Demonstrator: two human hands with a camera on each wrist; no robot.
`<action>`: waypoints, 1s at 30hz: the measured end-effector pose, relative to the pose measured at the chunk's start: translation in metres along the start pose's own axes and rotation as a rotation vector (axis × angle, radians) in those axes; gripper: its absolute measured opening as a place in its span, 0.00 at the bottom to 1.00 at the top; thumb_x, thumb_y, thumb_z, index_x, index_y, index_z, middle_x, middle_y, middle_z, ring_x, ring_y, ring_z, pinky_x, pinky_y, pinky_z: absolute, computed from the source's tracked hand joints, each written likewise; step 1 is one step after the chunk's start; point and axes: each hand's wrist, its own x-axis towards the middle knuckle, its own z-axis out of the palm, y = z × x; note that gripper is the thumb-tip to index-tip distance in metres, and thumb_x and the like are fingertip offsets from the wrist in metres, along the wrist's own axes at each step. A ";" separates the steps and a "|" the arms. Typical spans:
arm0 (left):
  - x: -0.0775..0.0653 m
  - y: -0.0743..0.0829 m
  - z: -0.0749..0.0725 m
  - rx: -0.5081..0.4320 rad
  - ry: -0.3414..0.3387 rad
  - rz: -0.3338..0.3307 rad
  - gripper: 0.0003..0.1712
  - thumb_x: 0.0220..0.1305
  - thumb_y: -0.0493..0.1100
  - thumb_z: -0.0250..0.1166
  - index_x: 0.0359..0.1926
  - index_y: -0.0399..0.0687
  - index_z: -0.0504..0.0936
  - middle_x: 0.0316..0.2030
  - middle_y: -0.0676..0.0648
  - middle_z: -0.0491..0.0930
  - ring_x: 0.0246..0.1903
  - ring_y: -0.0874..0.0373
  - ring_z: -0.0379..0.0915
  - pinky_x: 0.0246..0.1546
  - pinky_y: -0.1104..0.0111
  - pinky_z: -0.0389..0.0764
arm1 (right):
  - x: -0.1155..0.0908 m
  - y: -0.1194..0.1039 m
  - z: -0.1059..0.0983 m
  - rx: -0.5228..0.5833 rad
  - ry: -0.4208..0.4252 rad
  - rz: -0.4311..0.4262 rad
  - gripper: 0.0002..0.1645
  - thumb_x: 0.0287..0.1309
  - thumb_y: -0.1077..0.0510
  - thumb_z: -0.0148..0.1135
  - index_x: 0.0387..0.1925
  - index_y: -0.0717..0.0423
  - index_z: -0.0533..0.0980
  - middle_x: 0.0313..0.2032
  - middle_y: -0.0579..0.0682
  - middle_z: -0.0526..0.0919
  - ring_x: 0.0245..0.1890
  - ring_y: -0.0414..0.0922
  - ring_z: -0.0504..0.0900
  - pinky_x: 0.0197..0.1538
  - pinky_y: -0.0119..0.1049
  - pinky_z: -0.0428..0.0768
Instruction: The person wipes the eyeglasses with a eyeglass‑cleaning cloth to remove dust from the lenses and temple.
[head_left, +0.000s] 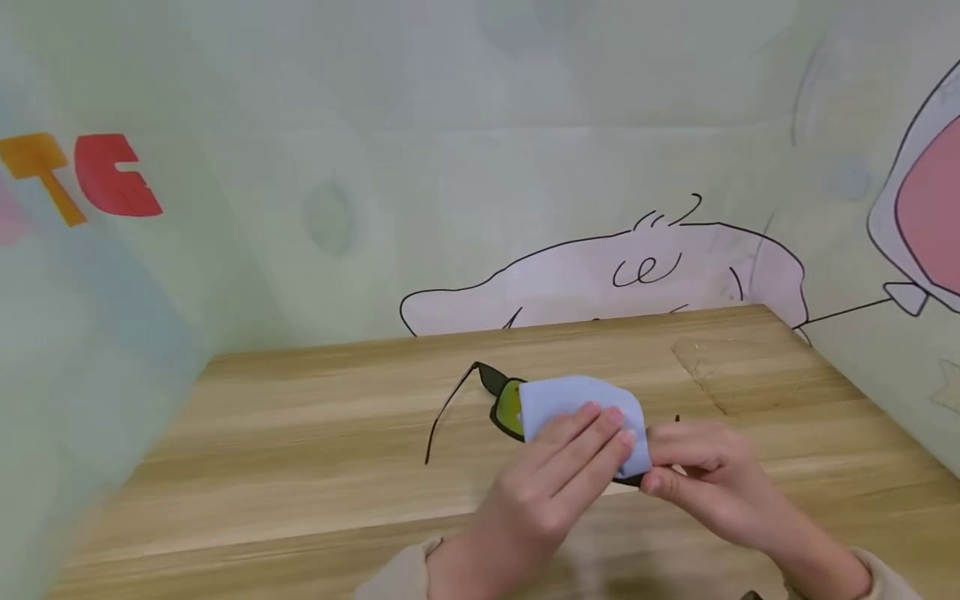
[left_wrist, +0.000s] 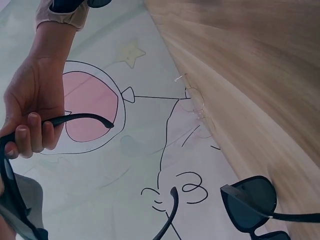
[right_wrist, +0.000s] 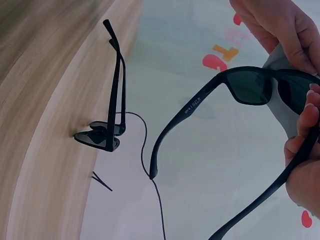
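A light blue cloth [head_left: 573, 396] lies over much of a pair of black-framed sunglasses [head_left: 509, 408], leaving one greenish lens partly bare. My left hand [head_left: 536, 500] pinches the cloth round the covered lens, fingers on the front; in the right wrist view its thumb [right_wrist: 299, 55] is behind. With thumb and fingers, my right hand [head_left: 716, 483] grips the sunglasses at the right hinge. Behind the lenses, both temples stick out unfolded. On the table just beyond is a second pair of black sunglasses [right_wrist: 111, 100], temples unfolded, mostly hidden by the held pair in the head view.
The wood-grain table [head_left: 300, 467] meets a printed backdrop [head_left: 262, 208] at its far and right edges. A clear, film-like patch [head_left: 735, 375] is on the tabletop at the far right. Cartoon outlines and a pink balloon [head_left: 933, 208] are printed on the backdrop.
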 end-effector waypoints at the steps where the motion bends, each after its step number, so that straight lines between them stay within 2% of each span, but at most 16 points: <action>1: -0.002 0.000 -0.001 -0.005 -0.008 -0.007 0.15 0.68 0.31 0.48 0.47 0.35 0.81 0.48 0.40 0.80 0.52 0.50 0.75 0.57 0.63 0.72 | 0.001 0.001 0.000 0.010 -0.001 0.000 0.09 0.58 0.65 0.58 0.39 0.66 0.78 0.27 0.52 0.76 0.27 0.40 0.71 0.22 0.29 0.70; 8: -0.010 -0.001 -0.009 -0.011 0.019 -0.018 0.14 0.68 0.32 0.49 0.47 0.35 0.81 0.46 0.40 0.81 0.50 0.49 0.76 0.53 0.62 0.75 | 0.005 0.010 0.009 0.050 -0.016 0.002 0.04 0.59 0.65 0.57 0.35 0.63 0.77 0.25 0.52 0.74 0.25 0.41 0.70 0.22 0.28 0.69; 12: -0.011 -0.003 -0.008 0.034 0.035 0.042 0.14 0.67 0.31 0.51 0.46 0.36 0.81 0.45 0.41 0.82 0.48 0.50 0.77 0.52 0.63 0.76 | 0.003 0.007 0.008 0.042 -0.005 0.007 0.05 0.59 0.64 0.57 0.34 0.62 0.77 0.24 0.51 0.73 0.25 0.40 0.69 0.22 0.28 0.68; 15: -0.011 -0.003 -0.008 0.042 0.021 0.064 0.13 0.67 0.31 0.52 0.46 0.37 0.81 0.45 0.41 0.82 0.48 0.51 0.77 0.52 0.64 0.76 | 0.001 0.003 0.004 0.046 0.002 0.009 0.04 0.59 0.65 0.57 0.34 0.62 0.77 0.24 0.51 0.71 0.25 0.40 0.68 0.21 0.28 0.67; 21: -0.013 -0.005 -0.010 0.018 0.015 -0.008 0.14 0.68 0.32 0.50 0.46 0.35 0.81 0.45 0.40 0.81 0.48 0.51 0.78 0.52 0.65 0.76 | -0.002 -0.001 -0.004 0.109 0.029 0.046 0.06 0.59 0.67 0.56 0.36 0.64 0.77 0.24 0.53 0.70 0.23 0.42 0.67 0.17 0.30 0.64; 25: -0.017 -0.007 -0.011 0.015 0.033 -0.059 0.14 0.68 0.31 0.50 0.46 0.35 0.81 0.45 0.39 0.81 0.48 0.50 0.78 0.51 0.63 0.77 | -0.002 -0.003 -0.009 0.112 0.036 0.055 0.05 0.59 0.67 0.56 0.35 0.64 0.77 0.24 0.53 0.69 0.22 0.42 0.66 0.17 0.31 0.63; 30: -0.021 -0.009 -0.013 0.006 0.032 -0.093 0.14 0.69 0.31 0.49 0.47 0.33 0.80 0.46 0.37 0.80 0.48 0.48 0.77 0.50 0.62 0.77 | 0.000 -0.005 -0.011 0.101 0.029 0.049 0.05 0.59 0.67 0.55 0.35 0.63 0.77 0.24 0.53 0.70 0.22 0.42 0.65 0.16 0.29 0.62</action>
